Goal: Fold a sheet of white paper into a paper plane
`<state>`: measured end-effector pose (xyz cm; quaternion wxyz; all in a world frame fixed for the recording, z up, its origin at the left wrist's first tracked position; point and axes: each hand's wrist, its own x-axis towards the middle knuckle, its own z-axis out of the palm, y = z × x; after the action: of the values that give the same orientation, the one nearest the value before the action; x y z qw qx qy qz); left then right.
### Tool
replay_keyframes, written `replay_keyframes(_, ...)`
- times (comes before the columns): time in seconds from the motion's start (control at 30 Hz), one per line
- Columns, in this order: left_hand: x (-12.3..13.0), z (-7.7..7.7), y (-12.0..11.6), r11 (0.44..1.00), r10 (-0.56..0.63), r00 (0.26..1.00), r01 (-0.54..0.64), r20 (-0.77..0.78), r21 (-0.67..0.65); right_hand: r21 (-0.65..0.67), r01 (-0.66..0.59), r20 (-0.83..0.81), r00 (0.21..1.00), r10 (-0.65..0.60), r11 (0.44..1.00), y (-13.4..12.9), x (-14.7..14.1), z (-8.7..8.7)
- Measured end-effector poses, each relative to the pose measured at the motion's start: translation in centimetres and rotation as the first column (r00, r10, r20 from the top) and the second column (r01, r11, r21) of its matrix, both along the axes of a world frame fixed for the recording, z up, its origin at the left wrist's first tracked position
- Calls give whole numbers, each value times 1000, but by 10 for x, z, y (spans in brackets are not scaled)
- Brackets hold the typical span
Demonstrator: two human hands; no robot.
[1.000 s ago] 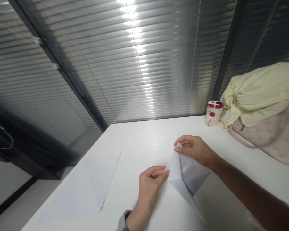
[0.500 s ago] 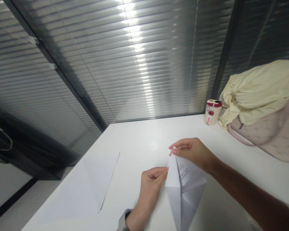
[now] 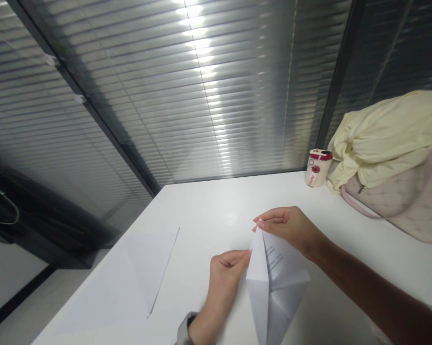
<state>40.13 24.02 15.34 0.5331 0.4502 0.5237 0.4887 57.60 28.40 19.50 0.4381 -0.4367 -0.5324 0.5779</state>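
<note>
A folded sheet of white paper, kite-shaped with creases and a few printed lines, is held over the white table between both hands. My right hand pinches its top point between thumb and fingers. On the paper's left edge, lower down, the thumb and forefinger of my left hand close on a thin edge or flap. A grey watch band circles my left wrist. The paper's lower tip runs out of the bottom of the view.
Flat white paper lies on the left of the white table. At the back right stands a cream and red can-shaped container, beside a quilted pink bag with pale yellow cloth over it. Blinds rise behind the table.
Both hands keep their pinch on the folded paper and have hardly moved. The paper's right and left corners have spread very slightly outward.
</note>
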Motion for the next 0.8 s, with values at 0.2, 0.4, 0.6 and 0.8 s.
replay_keyframes(0.2, 0, 1, -1, 999, -48, 998, 48, -34, 22, 43, 11, 64, 998, -13, 999, 1, 1, -1)
replay_keyframes(0.4, -1, 1, -2, 996, -88, 994, 90, -62, 26, 195, 62, 182, 978, -98, 979, 3, 0, -2)
replay_keyframes(0.6, -1, 1, -2, 993, -110, 991, 113, -76, 26, 96, -49, 169, 985, 33, 994, 8, 5, -2)
replay_keyframes(0.8, -1, 0, -1, 988, -148, 987, 151, -62, 41, 10, -145, 175, 974, 141, 989, 10, 3, -12)
